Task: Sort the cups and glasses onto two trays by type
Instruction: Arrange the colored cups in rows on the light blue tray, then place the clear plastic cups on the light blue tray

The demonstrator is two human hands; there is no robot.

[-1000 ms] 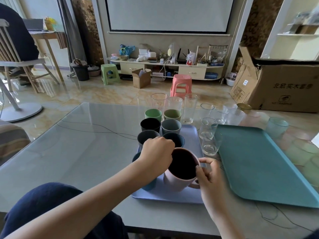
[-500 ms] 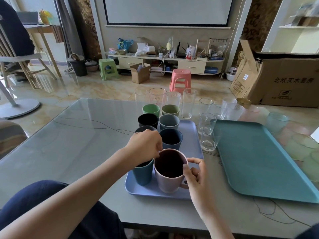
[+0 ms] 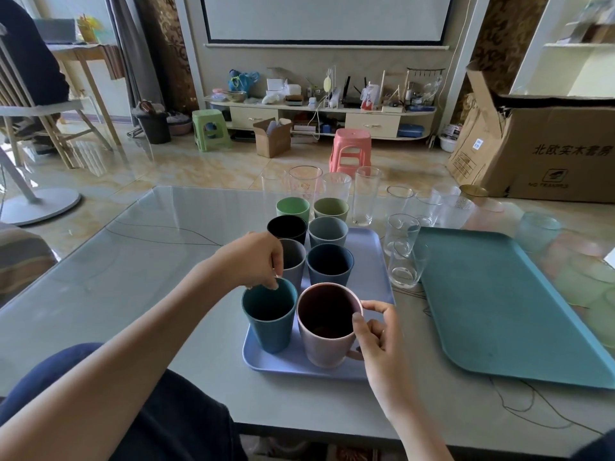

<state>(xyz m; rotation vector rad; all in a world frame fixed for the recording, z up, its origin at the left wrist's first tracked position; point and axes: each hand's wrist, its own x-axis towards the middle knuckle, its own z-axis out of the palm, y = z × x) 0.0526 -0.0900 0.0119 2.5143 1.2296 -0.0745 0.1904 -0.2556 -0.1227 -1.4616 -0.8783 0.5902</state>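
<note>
The left hand [image 3: 251,259] pinches the far rim of a teal plastic tumbler [image 3: 270,316] at the near left corner of the lilac rectangular plastic tray [image 3: 369,261], fingers [image 3: 273,283] curled over the lip. The right hand [image 3: 376,334] rests against the rim and handle side of a pale pink ceramic mug [image 3: 327,327] just beside it, thumb on the lip and the other fingers curled by the handle; whether they truly hold the handle I cannot tell.

Both vessels look seated on the tray, so the step is to settle them and let go. I would lift each hand straight up, because the tumbler is tall and narrow and a sideways drag on its rim could tip it into the grey cup [image 3: 293,261] touching it behind.

The lilac tray holds opaque cups in two columns: the teal tumbler and pink mug nearest, then grey and navy [image 3: 329,269], then black [image 3: 287,228] and slate [image 3: 327,231]. Two green cups [image 3: 293,209] stand at or just past its far edge. All appear empty, though the mug's dark inside hides its bottom.

The teal rectangular tray [image 3: 506,311] to the right carries nothing. The clear drinking glasses [image 3: 401,234] stand on the desk [image 3: 116,277], some between the trays, others along the far edge, so the glass half of the sort looks unstarted.
</note>
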